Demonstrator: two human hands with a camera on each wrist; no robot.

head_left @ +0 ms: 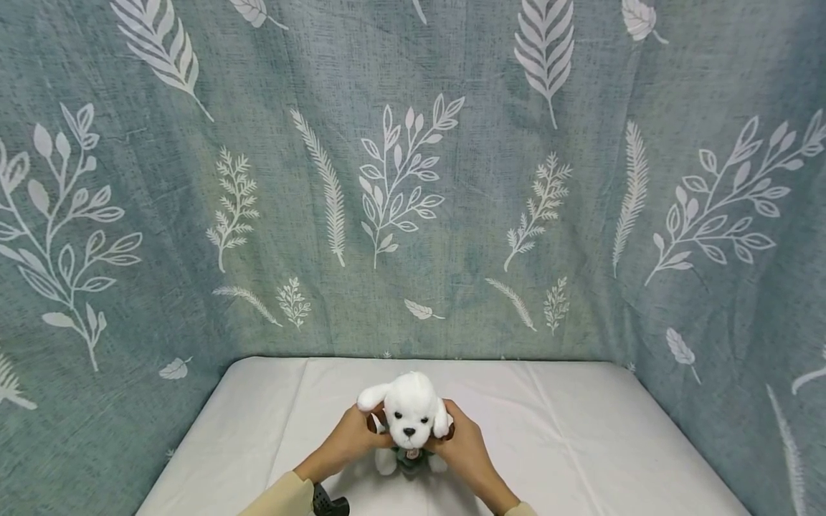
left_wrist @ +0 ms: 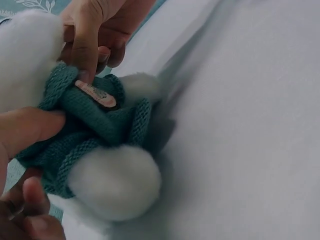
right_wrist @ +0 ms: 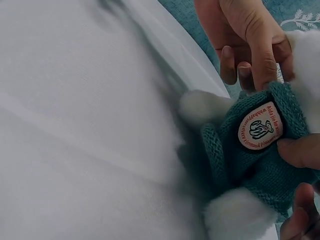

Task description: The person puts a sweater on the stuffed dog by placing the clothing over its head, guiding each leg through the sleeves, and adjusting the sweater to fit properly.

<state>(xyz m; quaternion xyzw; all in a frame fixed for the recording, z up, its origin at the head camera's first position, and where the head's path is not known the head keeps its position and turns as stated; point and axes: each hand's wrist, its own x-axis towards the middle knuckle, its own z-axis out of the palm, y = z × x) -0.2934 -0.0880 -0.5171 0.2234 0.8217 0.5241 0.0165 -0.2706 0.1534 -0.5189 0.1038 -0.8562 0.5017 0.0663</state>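
Observation:
A white plush dog (head_left: 413,405) with floppy ears faces the head camera, upright over the white surface. It wears a green knitted sweater (right_wrist: 250,165) with a round printed patch (right_wrist: 261,126) on the chest. My left hand (head_left: 353,436) grips the dog's side below one ear, thumb against the sweater. On the opposite side my right hand (head_left: 466,443) holds it the same way, its thumb pressing beside the patch. In the left wrist view a white fluffy paw (left_wrist: 117,182) sticks out of the sweater. The dog's back is hidden.
The white padded surface (head_left: 581,430) has rounded far corners and a few creases. Blue-green curtains (head_left: 413,179) with white leaf prints stand behind it and along both sides. A black device (head_left: 330,502) sits by the left sleeve.

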